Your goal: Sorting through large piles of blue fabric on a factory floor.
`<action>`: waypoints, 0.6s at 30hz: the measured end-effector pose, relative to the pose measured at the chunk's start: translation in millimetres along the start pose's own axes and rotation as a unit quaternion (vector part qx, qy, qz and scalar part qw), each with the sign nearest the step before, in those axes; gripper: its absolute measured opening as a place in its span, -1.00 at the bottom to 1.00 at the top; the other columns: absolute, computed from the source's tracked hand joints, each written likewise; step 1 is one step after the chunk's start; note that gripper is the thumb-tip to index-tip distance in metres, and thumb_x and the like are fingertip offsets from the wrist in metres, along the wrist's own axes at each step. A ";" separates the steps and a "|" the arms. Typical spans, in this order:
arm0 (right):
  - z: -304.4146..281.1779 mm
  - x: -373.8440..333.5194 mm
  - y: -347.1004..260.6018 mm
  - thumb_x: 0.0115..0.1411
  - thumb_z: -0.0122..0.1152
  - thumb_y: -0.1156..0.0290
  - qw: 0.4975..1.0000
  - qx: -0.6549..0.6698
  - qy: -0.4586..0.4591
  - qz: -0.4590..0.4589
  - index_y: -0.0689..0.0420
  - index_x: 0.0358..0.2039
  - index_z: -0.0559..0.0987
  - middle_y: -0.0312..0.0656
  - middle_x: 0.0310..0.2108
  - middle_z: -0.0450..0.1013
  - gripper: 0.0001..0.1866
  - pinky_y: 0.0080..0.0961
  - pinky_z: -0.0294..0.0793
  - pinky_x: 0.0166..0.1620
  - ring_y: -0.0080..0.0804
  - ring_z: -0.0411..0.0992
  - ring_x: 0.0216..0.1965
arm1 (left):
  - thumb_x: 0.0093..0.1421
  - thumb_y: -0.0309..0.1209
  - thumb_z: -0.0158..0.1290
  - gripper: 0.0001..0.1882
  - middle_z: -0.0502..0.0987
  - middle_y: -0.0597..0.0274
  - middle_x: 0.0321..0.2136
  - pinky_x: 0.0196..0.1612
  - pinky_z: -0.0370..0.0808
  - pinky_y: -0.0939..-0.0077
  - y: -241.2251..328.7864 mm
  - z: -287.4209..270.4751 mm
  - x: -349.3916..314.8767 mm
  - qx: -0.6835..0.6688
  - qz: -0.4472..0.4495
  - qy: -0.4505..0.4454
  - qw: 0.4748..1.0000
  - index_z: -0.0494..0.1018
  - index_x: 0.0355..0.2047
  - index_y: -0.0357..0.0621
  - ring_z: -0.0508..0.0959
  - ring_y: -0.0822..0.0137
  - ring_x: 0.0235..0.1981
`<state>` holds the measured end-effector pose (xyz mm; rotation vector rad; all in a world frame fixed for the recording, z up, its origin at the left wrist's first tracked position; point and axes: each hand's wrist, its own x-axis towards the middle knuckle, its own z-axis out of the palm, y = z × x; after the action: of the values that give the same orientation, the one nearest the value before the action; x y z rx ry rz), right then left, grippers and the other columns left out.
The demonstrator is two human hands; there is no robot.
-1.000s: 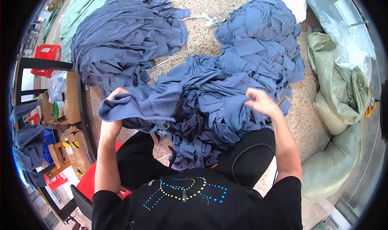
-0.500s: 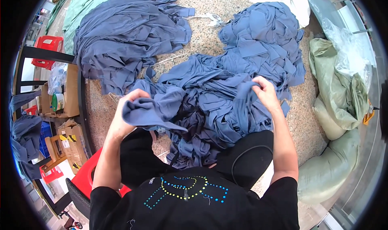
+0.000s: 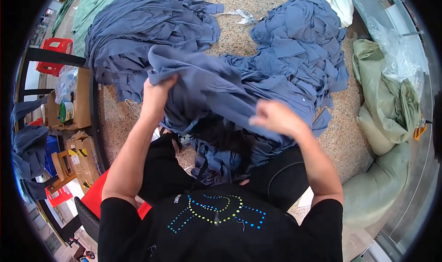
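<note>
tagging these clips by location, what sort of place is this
Probably a garment or textile workshop: large heaps of blue fabric are spread before the seated person, a bulging green sack lies at the right, and a cardboard box stands at the left.

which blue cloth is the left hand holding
The raised piece, its curled end gripped by the left hand; the far-left heap and far-right heap lie beyond the hands.
</note>
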<state>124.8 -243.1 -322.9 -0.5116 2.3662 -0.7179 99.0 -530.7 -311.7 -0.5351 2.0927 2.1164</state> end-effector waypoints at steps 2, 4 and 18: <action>63.6 -10.2 21.6 -0.17 0.21 0.11 0.980 -0.121 -0.131 0.084 0.19 -0.50 0.48 0.00 -0.51 0.39 -0.62 -0.36 0.39 -0.36 -0.16 0.41 -0.38 | -0.04 -0.57 0.03 -0.76 0.43 0.30 -0.40 -0.25 0.32 0.67 -6.2 -7.6 12.9 0.011 -0.007 0.024 1.000 0.35 -0.30 -0.29 0.38 0.52 -0.35; 142.8 -15.5 61.0 -0.19 0.18 0.17 0.954 -0.261 -0.133 0.070 0.15 -0.51 0.49 -0.06 -0.47 0.41 -0.69 -0.28 0.40 -0.31 -0.10 0.40 -0.32 | -0.04 -0.57 0.03 -0.71 0.42 0.32 -0.39 -0.23 0.30 0.68 -12.6 -1.2 13.3 0.053 0.029 0.013 0.998 0.34 -0.24 -0.27 0.37 0.53 -0.33; -57.9 -10.0 -44.6 -0.18 -0.07 0.57 0.791 0.602 0.097 -0.052 0.15 -0.63 0.29 -0.17 -0.45 0.40 -0.95 -0.68 0.26 -0.38 -0.59 0.27 -0.49 | -0.16 -0.61 0.02 -0.17 0.45 0.19 -0.41 -0.22 0.33 0.58 43.4 36.5 -31.4 0.075 0.091 -0.501 0.857 -0.14 0.13 -0.19 0.42 0.46 -0.38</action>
<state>102.8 -251.5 -252.9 0.0262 1.5270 -2.1340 107.9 -491.3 -261.0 0.6912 1.6389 1.6627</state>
